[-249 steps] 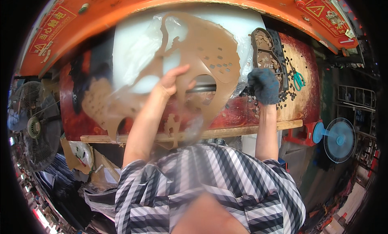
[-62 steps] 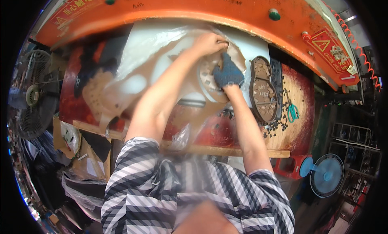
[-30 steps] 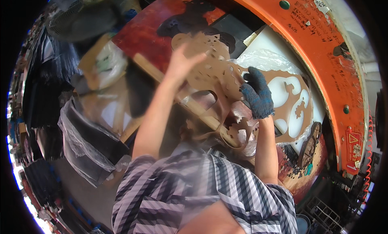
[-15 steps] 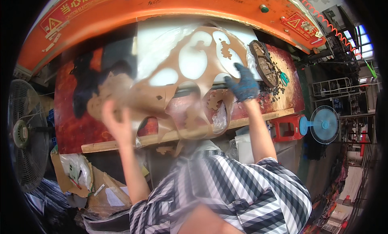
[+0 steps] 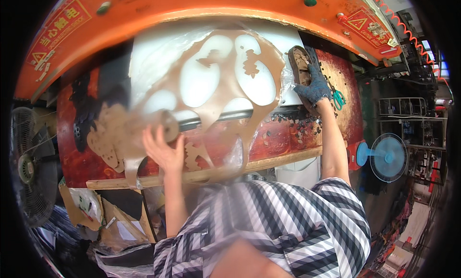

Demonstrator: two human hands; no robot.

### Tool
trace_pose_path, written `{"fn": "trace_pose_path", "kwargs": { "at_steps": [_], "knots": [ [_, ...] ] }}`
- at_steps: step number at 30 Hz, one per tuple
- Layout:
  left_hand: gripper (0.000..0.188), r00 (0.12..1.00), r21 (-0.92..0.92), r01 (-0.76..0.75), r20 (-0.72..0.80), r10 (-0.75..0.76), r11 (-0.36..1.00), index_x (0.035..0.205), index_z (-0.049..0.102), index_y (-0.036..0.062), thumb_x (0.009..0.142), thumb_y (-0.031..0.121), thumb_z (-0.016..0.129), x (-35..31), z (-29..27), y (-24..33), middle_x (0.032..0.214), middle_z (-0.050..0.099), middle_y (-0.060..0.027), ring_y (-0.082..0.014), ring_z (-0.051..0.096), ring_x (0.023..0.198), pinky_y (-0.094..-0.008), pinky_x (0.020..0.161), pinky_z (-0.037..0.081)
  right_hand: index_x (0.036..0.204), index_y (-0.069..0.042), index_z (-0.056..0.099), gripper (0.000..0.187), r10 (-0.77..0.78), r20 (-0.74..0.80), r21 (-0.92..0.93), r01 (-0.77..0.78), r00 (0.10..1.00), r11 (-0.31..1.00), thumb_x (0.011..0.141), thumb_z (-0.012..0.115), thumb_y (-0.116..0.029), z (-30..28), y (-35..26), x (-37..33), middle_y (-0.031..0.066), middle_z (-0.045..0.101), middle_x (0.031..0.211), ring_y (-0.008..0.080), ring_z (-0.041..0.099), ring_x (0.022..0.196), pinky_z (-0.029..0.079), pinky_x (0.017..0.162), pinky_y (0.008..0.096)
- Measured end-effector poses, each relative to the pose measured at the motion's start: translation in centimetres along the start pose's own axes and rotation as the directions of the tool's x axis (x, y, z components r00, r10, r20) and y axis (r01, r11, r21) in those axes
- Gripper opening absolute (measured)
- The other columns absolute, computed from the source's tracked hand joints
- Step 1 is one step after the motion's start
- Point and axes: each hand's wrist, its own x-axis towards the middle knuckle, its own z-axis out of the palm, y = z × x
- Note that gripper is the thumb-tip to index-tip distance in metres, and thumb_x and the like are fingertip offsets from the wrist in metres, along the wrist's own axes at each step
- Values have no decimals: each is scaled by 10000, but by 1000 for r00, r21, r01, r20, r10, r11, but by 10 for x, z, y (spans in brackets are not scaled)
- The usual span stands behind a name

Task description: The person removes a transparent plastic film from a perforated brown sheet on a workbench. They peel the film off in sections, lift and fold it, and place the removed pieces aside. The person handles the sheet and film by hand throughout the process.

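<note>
My bare left hand (image 5: 164, 147) is raised over the left part of the bench, fingers spread. Behind its fingertips is a blurred, curled brown piece (image 5: 169, 125); I cannot tell whether they touch. Left of it lies a pile of brown cut pieces (image 5: 106, 134). My right hand (image 5: 314, 86), in a dark blue glove, grips the side of a long sole-shaped cutting die (image 5: 302, 61), with brown scraps inside it. Between my hands a brown sheet (image 5: 225, 81) with large sole-shaped holes lies across a white board (image 5: 148, 47) and hangs toward the bench's front edge.
An orange machine beam (image 5: 201, 3) crosses the far side. Teal-handled scissors (image 5: 339, 100) and small dark scraps lie right of the die. A wooden strip (image 5: 269, 156) edges the red bench. Fans stand at left (image 5: 31, 167) and right (image 5: 386, 155); cardboard (image 5: 122, 218) sits below left.
My right hand has moved right, from the sheet onto the cutting die. My left hand has shifted right and slightly down. The sheet has slid left, and the view has turned slightly.
</note>
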Motion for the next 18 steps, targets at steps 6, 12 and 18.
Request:
{"fn": "trace_pose_path", "kwargs": {
  "at_steps": [6,12,18],
  "knots": [
    [940,982,-23,142,-124,-143,990,1418,367,62,657,319,855,29,-3,-5,1378,440,-176,-370,421,1238,-444,1003,375,1370,5,458,811,-3,136,805,-109,991,583,671,792,-235,-9,73,10,192,560,1295,256,537,1186,439,988,341],
    [902,972,238,-46,234,-11,970,1353,458,104,597,411,843,58,-15,2,1356,467,-180,-365,434,1262,-434,1006,383,1357,2,470,798,204,-49,456,-160,978,876,683,779,-292,1,156,-32,207,547,1311,297,538,1196,445,987,373],
    [242,980,70,-112,172,98,991,979,679,98,740,117,711,39,-53,32,1002,669,-72,-288,619,925,-356,790,445,1348,-95,503,911,262,-115,30,-260,958,965,581,803,-483,26,177,-61,212,522,1301,362,550,1160,455,970,421]
  ]
}}
